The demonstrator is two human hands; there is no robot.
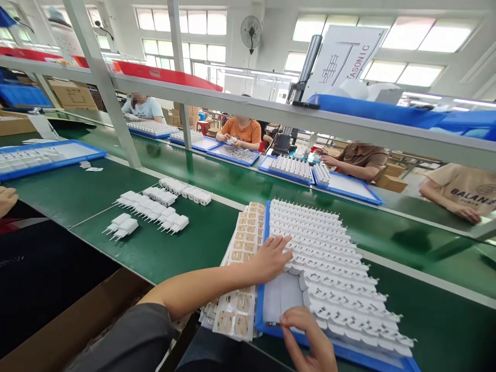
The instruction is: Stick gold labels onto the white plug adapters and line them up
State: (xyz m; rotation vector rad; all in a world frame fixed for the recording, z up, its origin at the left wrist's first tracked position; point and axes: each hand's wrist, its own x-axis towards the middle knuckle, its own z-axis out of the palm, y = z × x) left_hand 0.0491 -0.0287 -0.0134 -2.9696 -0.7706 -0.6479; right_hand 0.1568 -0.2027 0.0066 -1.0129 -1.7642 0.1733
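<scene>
My left hand [271,258] reaches over the left side of a blue-rimmed tray [260,310], its fingers stretched out at the edge of the white plug adapters [329,268]. These stand in tight rows with their pins up. Low at the tray's near left corner, my right hand [310,338] has thumb and forefinger pinched together; a small dark edge shows by the fingertips, too small to name. Between the hands lies the tray's bare pale floor. Sheets with beige square pieces [242,248] are stacked along the tray's left side, under my left forearm.
More white adapters [151,206] lie in groups on the green bench [201,227]. Another blue tray [89,150] stands far left, near another person's hand [6,200]. A metal shelf beam [240,106] crosses ahead. Several co-workers sit beyond the green belt [217,181] with trays.
</scene>
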